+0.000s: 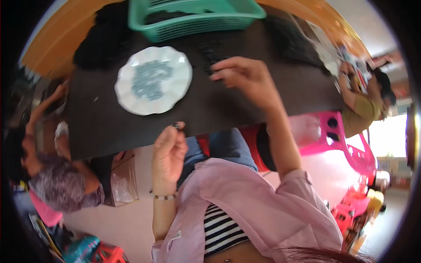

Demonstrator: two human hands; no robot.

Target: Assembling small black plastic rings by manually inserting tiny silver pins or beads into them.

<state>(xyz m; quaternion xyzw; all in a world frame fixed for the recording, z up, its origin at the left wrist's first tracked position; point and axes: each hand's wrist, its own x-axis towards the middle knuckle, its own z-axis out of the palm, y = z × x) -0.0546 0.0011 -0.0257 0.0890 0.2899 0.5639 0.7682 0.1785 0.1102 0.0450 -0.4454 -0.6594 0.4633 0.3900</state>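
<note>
My left hand [169, 149] is raised at the table's near edge, fingers closed, pinching a small black piece [177, 126] at the fingertips. Over the dark table, my right hand [247, 79] has thumb and forefinger pressed together; what they hold, if anything, is too small to make out. Just beyond those fingertips lies a small cluster of black pieces [210, 51]. To the left of the right hand sits a white plate [177, 94] with a scalloped rim, and many tiny grey-blue pieces [151, 79] are spread over its middle.
A green plastic basket [197, 28] with dark contents stands at the table's far side. Black heaps lie at its left [103, 37] and right [294, 41]. Other people work at the left [61, 179] and right [366, 105]. A pink chair [329, 131] stands to the right.
</note>
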